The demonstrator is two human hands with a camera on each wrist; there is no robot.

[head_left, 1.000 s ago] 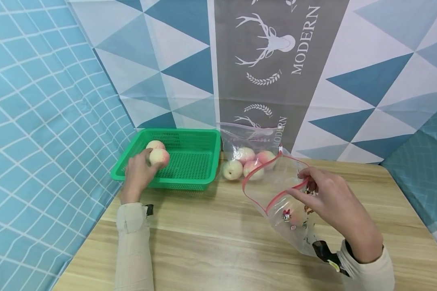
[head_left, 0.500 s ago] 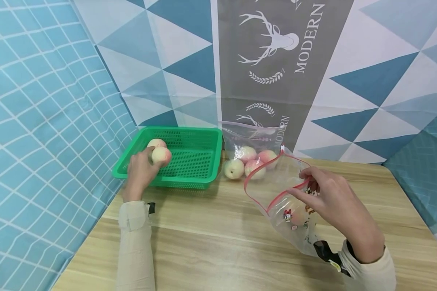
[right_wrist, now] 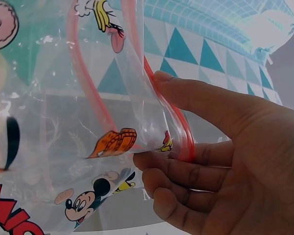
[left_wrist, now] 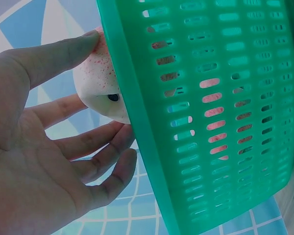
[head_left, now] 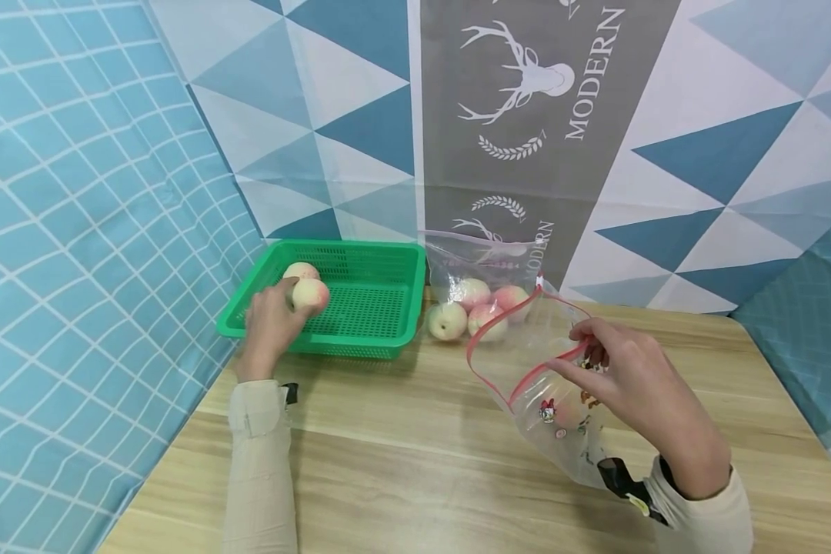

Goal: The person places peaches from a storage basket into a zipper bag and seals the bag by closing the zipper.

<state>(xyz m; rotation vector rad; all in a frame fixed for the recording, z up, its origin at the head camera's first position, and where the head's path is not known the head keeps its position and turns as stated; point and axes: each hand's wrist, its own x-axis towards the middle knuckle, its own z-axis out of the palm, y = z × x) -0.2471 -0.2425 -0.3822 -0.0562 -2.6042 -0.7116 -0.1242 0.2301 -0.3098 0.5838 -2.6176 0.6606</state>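
Note:
My left hand (head_left: 270, 327) holds a pale, pink-blushed peach (head_left: 311, 297) between thumb and fingers, above the left part of a green perforated plastic basket (head_left: 407, 338). Just behind it in the basket lies another peach (head_left: 301, 270). In the left wrist view, the basket rim hides part of the held peach (left_wrist: 99, 83). On the right, my right hand (head_left: 623, 377) pinches the red-edged mouth of a clear zip bag (head_left: 526, 338), printed with cartoon figures (right_wrist: 85, 203). The bag's mouth gapes toward the left, and a blurred peach (head_left: 566, 413) shows through its side.
A second clear zip bag (head_left: 471, 258), with several peaches (head_left: 486, 319) in it, stands against the patterned backdrop (head_left: 360, 100) between the basket and the red-edged bag. Everything rests on a wooden table (head_left: 388, 454). A blue checked cloth (head_left: 90, 231) borders the left side.
The head view has shifted slightly, so the scene sits a little farther right. Both hands keep their holds, with no clear movement relative to the basket and bags.

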